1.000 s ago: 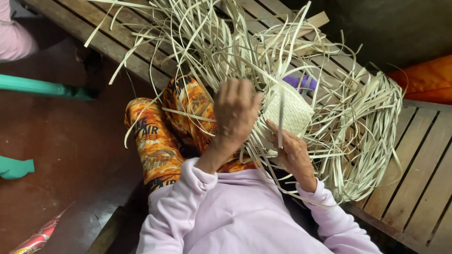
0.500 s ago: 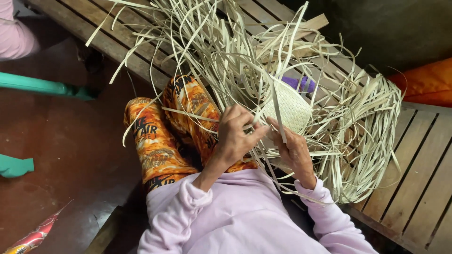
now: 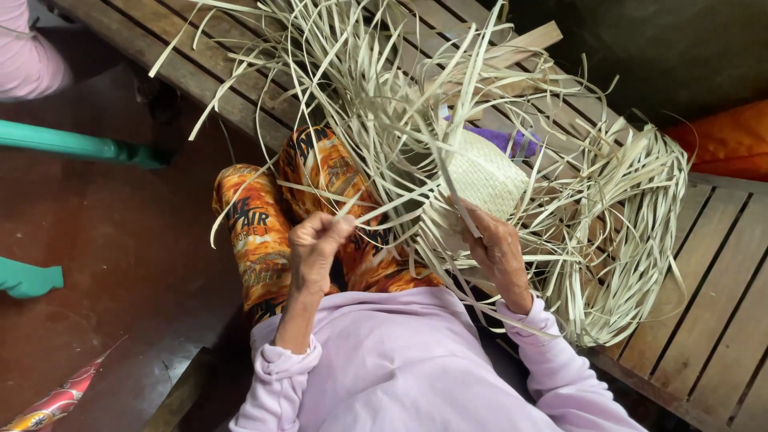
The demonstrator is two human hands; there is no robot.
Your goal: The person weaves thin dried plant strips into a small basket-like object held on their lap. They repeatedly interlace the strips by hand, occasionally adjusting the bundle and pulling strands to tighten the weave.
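Slatted wooden bench [image 3: 724, 264] carries light, springy, brittle strips [image 3: 592, 240]. Left hand [image 3: 316, 244] fingers pinch one strip's end; right hand [image 3: 500, 252] steadies the woven patch [image 3: 484, 172], fingers' closure hidden.

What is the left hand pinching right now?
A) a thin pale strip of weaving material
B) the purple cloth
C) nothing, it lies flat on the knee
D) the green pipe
A: the left hand is closed on a thin pale strip that runs toward the woven piece, while the right hand steadies that piece; the purple cloth and green pipe lie away from it.
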